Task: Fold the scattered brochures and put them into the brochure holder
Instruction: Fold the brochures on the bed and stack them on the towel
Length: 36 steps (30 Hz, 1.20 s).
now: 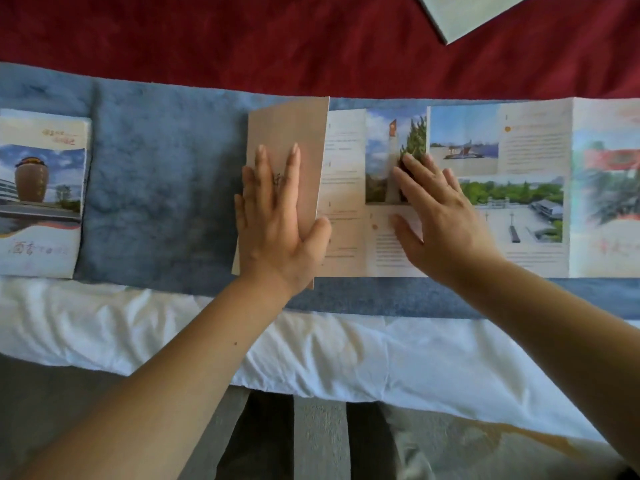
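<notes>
A long accordion brochure (498,188) lies unfolded on the blue cloth (156,188), stretching from the centre to the right edge. Its leftmost tan panel (287,126) is turned over. My left hand (277,216) lies flat on that panel, fingers spread, with the thumb hooked around its right edge. My right hand (436,216) presses flat on the neighbouring printed panels. A folded brochure (41,192) with a brown jar picture lies at the far left. No brochure holder is in view.
Red cloth (277,39) covers the surface behind the blue cloth, and a white sheet (346,351) hangs over the near edge. The corner of a pale paper (464,12) pokes in at the top right. Grey floor shows below.
</notes>
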### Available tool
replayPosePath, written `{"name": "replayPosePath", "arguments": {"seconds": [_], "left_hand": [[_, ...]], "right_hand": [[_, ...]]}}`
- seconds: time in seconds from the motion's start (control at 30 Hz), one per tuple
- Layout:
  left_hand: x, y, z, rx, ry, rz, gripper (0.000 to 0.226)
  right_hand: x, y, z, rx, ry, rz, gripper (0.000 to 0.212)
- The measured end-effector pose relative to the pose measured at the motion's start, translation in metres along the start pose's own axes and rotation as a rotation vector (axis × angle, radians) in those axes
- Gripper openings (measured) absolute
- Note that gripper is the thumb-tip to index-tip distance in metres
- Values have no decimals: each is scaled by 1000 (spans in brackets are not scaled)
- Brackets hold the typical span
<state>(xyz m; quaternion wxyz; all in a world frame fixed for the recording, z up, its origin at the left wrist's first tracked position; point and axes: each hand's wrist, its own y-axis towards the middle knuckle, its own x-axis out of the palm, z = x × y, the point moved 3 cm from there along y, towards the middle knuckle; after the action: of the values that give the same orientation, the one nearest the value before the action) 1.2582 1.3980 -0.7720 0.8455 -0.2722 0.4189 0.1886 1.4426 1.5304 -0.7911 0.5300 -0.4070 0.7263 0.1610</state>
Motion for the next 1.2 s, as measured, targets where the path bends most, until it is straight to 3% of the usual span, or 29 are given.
{"name": "replayPosePath", "arguments": {"seconds": [0.27,0.4,0.67,1.0,1.2], "left_hand": [[54,12,40,-79,248,-68,79],[77,12,41,-68,461,7,81],[83,16,30,-5,465,91,81],[21,19,-69,0,500,141,81],[-22,21,-141,-45,497,184,77]], "right_hand": [[-19,-45,68,231,-136,58,72],[-11,-65,85,263,-136,41,76],[0,-68,80,266,-123,85,74],[14,-46,13,41,-91,-4,71],[27,-21,-18,20,-159,0,71]]}}
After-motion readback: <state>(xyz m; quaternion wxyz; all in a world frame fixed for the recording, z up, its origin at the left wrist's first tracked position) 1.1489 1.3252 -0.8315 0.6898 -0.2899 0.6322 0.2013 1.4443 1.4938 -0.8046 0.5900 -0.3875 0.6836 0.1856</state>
